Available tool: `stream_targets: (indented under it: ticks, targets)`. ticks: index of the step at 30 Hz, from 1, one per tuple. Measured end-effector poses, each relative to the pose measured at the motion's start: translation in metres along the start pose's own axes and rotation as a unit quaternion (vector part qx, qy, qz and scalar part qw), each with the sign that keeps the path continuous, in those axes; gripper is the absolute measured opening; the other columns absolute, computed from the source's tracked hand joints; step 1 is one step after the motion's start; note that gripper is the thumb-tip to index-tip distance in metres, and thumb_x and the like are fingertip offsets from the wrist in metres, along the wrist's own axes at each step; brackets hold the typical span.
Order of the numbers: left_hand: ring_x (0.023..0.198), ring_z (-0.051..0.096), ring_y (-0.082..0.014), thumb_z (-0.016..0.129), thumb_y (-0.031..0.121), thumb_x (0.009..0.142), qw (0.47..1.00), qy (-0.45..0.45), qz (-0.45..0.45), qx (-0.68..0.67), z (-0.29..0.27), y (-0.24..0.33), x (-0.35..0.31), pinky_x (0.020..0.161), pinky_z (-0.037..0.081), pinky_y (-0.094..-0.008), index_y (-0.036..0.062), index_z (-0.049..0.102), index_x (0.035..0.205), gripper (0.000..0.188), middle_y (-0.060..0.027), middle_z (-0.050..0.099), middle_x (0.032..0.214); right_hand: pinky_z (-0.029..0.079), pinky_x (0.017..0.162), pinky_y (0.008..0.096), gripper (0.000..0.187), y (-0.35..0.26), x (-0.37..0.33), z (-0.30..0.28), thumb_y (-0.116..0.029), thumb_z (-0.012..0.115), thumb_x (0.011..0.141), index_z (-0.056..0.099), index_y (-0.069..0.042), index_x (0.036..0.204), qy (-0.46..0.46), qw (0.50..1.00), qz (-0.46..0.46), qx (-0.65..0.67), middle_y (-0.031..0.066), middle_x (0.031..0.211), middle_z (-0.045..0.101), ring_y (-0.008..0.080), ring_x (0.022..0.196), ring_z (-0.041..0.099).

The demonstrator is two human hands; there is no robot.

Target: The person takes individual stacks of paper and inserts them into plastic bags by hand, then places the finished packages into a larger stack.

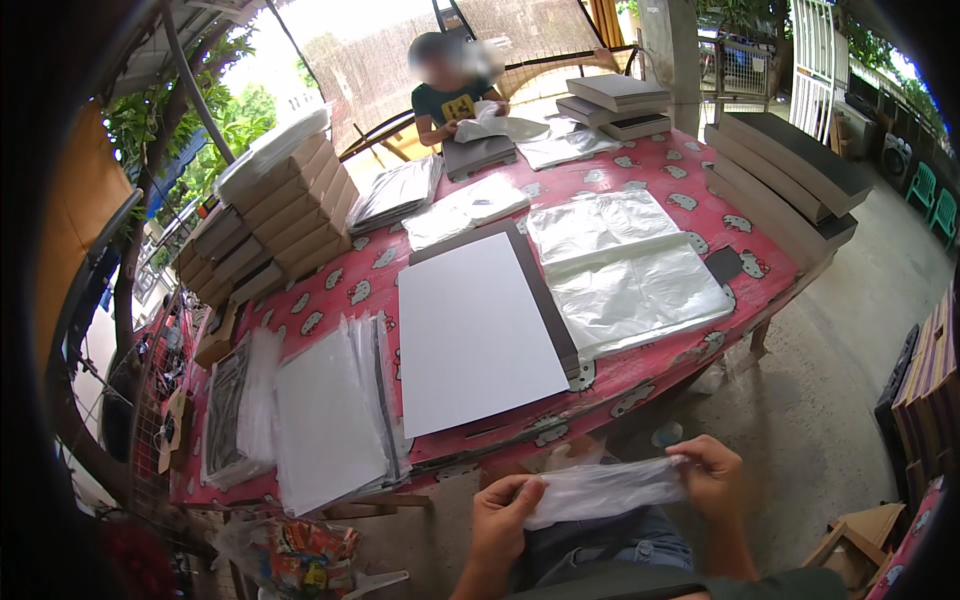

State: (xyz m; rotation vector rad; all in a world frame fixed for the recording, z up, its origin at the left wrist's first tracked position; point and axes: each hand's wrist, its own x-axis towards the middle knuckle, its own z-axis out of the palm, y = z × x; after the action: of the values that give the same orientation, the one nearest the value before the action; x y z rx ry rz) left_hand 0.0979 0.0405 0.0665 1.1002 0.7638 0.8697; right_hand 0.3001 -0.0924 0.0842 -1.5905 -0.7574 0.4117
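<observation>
A translucent plastic bag [605, 492] is stretched between my two hands over my lap, in front of the table's near edge. My left hand [503, 512] pinches its left end, thumb on top. At the right end, my right hand [712, 476] grips the plastic between thumb and fingers. On the table ahead lies a large white sheet [480, 340] on top of a dark grey board [545, 295]. To its right sits a stack of flat clear plastic bags [630, 285]. Left of the white sheet are sheets in clear plastic sleeves [330, 420].
The table [590, 395] has a pink patterned cover. Tall stacks of boxes [300, 200] stand at its far left, with dark-topped boxes [790, 165] at the right. Across the table a person [458, 110] handles white plastic. A bag of colourful wrappers [310, 555] sits below the table.
</observation>
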Motion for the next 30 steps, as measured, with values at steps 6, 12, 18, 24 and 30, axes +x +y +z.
stream_targets:
  ticks: [6, 12, 18, 24, 30]
  targets:
    - [0.057, 0.052, -0.0092, 0.057, 0.024, 0.084, 0.945, -0.102, -0.077, -0.300, 0.037, 0.001, 0.005, 0.052, 0.045, -0.0256, 0.0060, 0.051, 0.078, 0.020, -0.0011, 0.052, 0.063, 0.043, 0.059, 0.0253, 0.004, 0.017, 0.023, 0.006, 0.000, 0.057, 0.075, 0.056, 0.000, 0.080, 0.055, 0.985, -0.140, -0.084, 0.0096, 0.067, 0.056, 0.0156, 0.058, 0.053]
    - [0.068, 0.054, -0.0118, 0.053, 0.021, 0.087, 0.934, -0.317, -0.087, 0.141, 0.012, -0.011, 0.010, 0.062, 0.044, -0.0261, 0.0051, 0.050, 0.083, 0.017, -0.0042, 0.054, 0.069, 0.040, 0.050, 0.0220, 0.016, -0.007, 0.044, 0.008, -0.015, 0.053, 0.084, 0.051, -0.001, 0.077, -0.227, 0.803, 0.024, 0.551, 0.0043, 0.071, 0.055, 0.0102, 0.056, 0.049]
    - [0.059, 0.057, -0.0126, 0.062, 0.022, 0.080, 0.946, -0.302, -0.111, 0.031, -0.037, 0.015, 0.029, 0.052, 0.047, -0.0296, 0.0006, 0.056, 0.087, 0.023, -0.0109, 0.059, 0.065, 0.047, 0.068, 0.0301, 0.022, 0.049, 0.060, 0.022, -0.019, 0.062, 0.078, 0.059, 0.000, 0.089, -0.597, 0.766, -0.166, 0.169, 0.0110, 0.080, 0.063, 0.0220, 0.074, 0.060]
    - [0.064, 0.053, -0.0146, 0.056, 0.030, 0.080, 0.811, -0.516, 0.092, -0.260, -0.082, -0.020, 0.043, 0.060, 0.043, -0.0326, 0.0055, 0.042, 0.110, 0.042, -0.0037, 0.059, 0.074, 0.047, 0.056, 0.0317, 0.019, 0.057, 0.065, 0.022, -0.016, 0.060, 0.077, 0.059, 0.002, 0.085, -0.572, 0.799, 0.040, 0.184, 0.0141, 0.076, 0.061, 0.0172, 0.066, 0.061]
    - [0.070, 0.058, -0.0245, 0.050, 0.062, 0.074, 0.797, -0.426, 0.061, -0.423, -0.071, 0.002, 0.043, 0.068, 0.045, -0.0494, 0.0183, 0.004, 0.136, 0.089, -0.0068, 0.061, 0.081, 0.046, 0.069, 0.0308, 0.019, 0.064, 0.064, 0.023, -0.014, 0.062, 0.077, 0.062, 0.003, 0.085, -0.537, 0.726, 0.089, 0.421, 0.0130, 0.082, 0.062, 0.0175, 0.074, 0.059]
